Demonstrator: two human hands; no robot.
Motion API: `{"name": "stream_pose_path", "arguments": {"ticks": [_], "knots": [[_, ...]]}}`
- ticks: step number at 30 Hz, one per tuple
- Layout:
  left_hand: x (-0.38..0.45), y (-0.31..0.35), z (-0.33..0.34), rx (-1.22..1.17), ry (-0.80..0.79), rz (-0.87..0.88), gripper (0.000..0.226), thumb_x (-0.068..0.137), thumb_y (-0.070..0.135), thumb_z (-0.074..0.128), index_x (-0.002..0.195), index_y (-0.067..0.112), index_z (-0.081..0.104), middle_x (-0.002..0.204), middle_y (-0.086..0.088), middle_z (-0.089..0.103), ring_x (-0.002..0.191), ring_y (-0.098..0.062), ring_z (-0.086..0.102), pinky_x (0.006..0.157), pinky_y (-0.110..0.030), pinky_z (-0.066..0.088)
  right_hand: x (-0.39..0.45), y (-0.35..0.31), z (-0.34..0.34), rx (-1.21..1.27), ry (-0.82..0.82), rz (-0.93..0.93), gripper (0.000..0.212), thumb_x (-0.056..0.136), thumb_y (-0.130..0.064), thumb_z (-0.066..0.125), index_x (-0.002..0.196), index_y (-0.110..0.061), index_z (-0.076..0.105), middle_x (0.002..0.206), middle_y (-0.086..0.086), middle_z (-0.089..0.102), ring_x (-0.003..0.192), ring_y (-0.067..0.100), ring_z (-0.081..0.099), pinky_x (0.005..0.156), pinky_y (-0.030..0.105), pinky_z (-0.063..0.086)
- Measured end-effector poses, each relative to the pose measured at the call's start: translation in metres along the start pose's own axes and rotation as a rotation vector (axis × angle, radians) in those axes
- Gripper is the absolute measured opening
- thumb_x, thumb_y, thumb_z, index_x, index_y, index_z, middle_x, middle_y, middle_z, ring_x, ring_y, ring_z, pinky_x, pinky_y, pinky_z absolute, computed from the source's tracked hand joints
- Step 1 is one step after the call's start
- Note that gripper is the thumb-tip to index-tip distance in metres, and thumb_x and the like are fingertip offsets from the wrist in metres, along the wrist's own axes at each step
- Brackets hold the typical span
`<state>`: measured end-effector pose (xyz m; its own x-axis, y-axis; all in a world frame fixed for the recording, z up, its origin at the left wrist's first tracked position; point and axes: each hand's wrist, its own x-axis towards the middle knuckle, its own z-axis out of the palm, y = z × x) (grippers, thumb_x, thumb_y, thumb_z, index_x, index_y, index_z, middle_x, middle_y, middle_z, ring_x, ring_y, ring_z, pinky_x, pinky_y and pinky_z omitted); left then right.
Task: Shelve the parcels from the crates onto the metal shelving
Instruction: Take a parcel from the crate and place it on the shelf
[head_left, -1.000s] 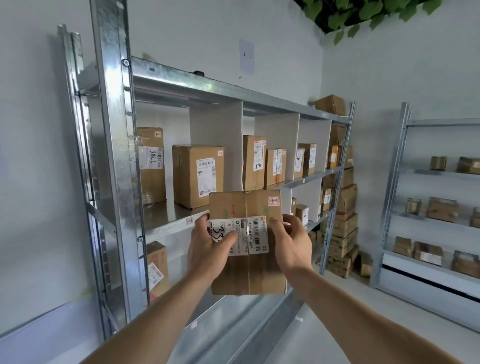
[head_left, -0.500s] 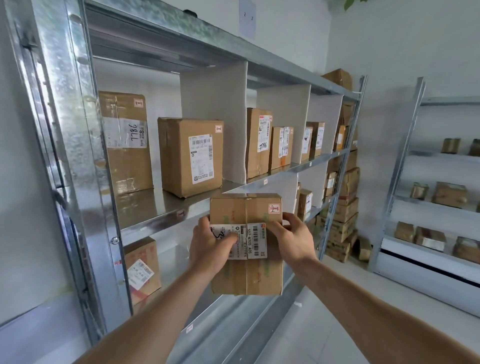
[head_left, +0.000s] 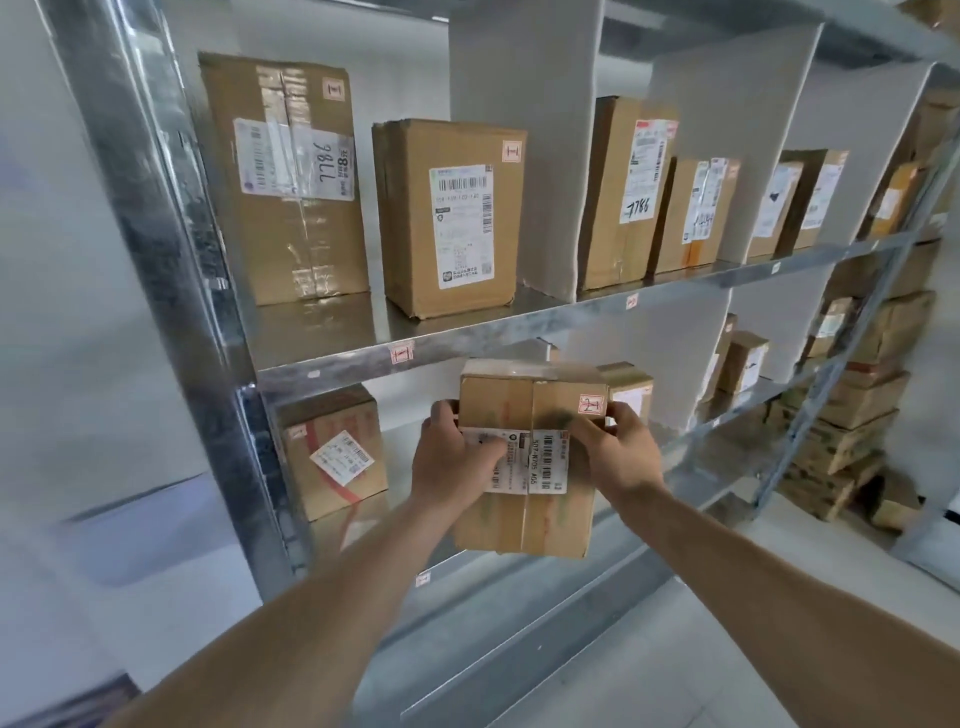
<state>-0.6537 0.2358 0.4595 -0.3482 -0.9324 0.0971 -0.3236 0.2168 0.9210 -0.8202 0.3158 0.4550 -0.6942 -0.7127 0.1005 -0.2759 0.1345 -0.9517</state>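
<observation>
**Taped box held before the lower shelf**

Left hand (head_left: 451, 462) and right hand (head_left: 618, 453) clasp the box (head_left: 530, 467) by its sides, thumbs on the label. It looks stiff and probably light. Beyond it, the shelf (head_left: 467, 338) holds standing parcels.

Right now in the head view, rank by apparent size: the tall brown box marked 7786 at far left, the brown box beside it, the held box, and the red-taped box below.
1. Tall brown box marked 7786
2. Brown box beside it
3. Held box, though it is nearer the camera, so unsure
4. Red-taped box
</observation>
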Motion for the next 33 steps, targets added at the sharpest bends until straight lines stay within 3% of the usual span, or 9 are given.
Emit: {"name": "stream_pose_path", "arguments": {"ticks": [3, 6, 11, 15, 19, 21, 25, 30, 33], "knots": [[-0.001, -0.006, 0.009, 0.003, 0.068, -0.043, 0.041, 0.077, 0.027, 0.070, 0.110, 0.021, 0.048, 0.103, 0.000, 0.063, 0.091, -0.015, 0.064, 0.069, -0.030, 0.052, 0.016, 0.010, 0.003, -0.008, -0.089, -0.023, 0.043, 0.075, -0.041, 0.063, 0.115, -0.024, 0.062, 0.096, -0.007, 0.073, 0.090, 0.016, 0.069, 0.073, 0.031, 0.055], [-0.001, -0.012, 0.016, 0.015, 0.127, -0.090, 0.033, 0.084, 0.016, 0.068, 0.108, 0.018, 0.046, 0.096, 0.001, 0.066, 0.087, -0.015, 0.066, 0.064, -0.027, 0.051, 0.030, 0.019, 0.008, -0.040, -0.168, -0.035, 0.037, 0.084, -0.034, 0.066, 0.118, -0.021, 0.059, 0.096, -0.007, 0.071, 0.088, 0.016, 0.068, 0.074, 0.035, 0.055], [-0.007, -0.018, 0.016, 0.039, 0.221, -0.166, 0.031, 0.082, 0.011, 0.067, 0.104, 0.018, 0.046, 0.091, 0.001, 0.070, 0.085, -0.017, 0.069, 0.070, -0.036, 0.060, 0.038, 0.020, 0.020, -0.021, -0.279, -0.053, 0.040, 0.072, -0.042, 0.067, 0.108, -0.025, 0.059, 0.092, -0.011, 0.069, 0.091, 0.019, 0.067, 0.083, 0.039, 0.055], [-0.006, -0.023, 0.006, 0.029, 0.307, -0.191, 0.023, 0.077, 0.000, 0.061, 0.094, 0.010, 0.049, 0.086, -0.015, 0.068, 0.078, -0.031, 0.071, 0.067, -0.050, 0.059, 0.040, 0.015, 0.040, 0.020, -0.378, -0.036, 0.036, 0.068, -0.042, 0.072, 0.100, -0.026, 0.065, 0.091, -0.010, 0.071, 0.091, 0.020, 0.067, 0.086, 0.039, 0.055], [0.018, -0.060, -0.004, 0.034, 0.365, -0.190, 0.039, 0.067, 0.027, 0.060, 0.105, 0.018, 0.058, 0.084, -0.002, 0.073, 0.073, -0.023, 0.073, 0.057, -0.050, 0.061, 0.046, 0.011, 0.064, 0.029, -0.474, -0.030, 0.047, 0.058, -0.050, 0.067, 0.098, -0.026, 0.062, 0.089, -0.008, 0.067, 0.080, 0.014, 0.062, 0.067, 0.031, 0.050], [0.032, -0.083, -0.005, 0.034, 0.380, -0.204, 0.044, 0.068, 0.035, 0.059, 0.109, 0.020, 0.058, 0.085, 0.001, 0.074, 0.071, -0.020, 0.074, 0.058, -0.048, 0.062, 0.051, 0.013, 0.078, 0.022, -0.508, -0.022, 0.058, 0.054, -0.057, 0.067, 0.103, -0.026, 0.060, 0.094, -0.004, 0.068, 0.083, 0.018, 0.062, 0.070, 0.034, 0.051], [0.039, -0.083, 0.002, -0.044, 0.351, -0.228, 0.041, 0.074, 0.030, 0.057, 0.112, 0.015, 0.058, 0.094, -0.003, 0.072, 0.083, -0.022, 0.071, 0.064, -0.039, 0.060, 0.069, 0.029, 0.102, 0.001, -0.541, 0.009, 0.075, 0.050, -0.067, 0.062, 0.112, -0.025, 0.058, 0.101, -0.002, 0.070, 0.090, 0.024, 0.063, 0.077, 0.040, 0.050], [0.062, -0.100, 0.009, -0.193, 0.277, -0.334, 0.043, 0.081, 0.038, 0.061, 0.119, 0.022, 0.047, 0.107, -0.001, 0.066, 0.099, -0.019, 0.066, 0.082, -0.040, 0.056, 0.096, 0.046, 0.125, 0.016, -0.536, 0.118, 0.058, 0.068, -0.061, 0.059, 0.110, -0.021, 0.054, 0.094, -0.001, 0.064, 0.083, 0.018, 0.058, 0.075, 0.035, 0.045], [0.080, -0.116, 0.012, -0.195, 0.277, -0.431, 0.040, 0.072, 0.053, 0.056, 0.107, 0.038, 0.047, 0.105, 0.003, 0.067, 0.100, -0.023, 0.064, 0.089, -0.053, 0.053, 0.113, 0.066, 0.140, -0.057, -0.484, 0.132, 0.044, 0.086, -0.053, 0.063, 0.114, -0.020, 0.055, 0.092, -0.004, 0.064, 0.084, 0.020, 0.061, 0.076, 0.036, 0.050]]}}
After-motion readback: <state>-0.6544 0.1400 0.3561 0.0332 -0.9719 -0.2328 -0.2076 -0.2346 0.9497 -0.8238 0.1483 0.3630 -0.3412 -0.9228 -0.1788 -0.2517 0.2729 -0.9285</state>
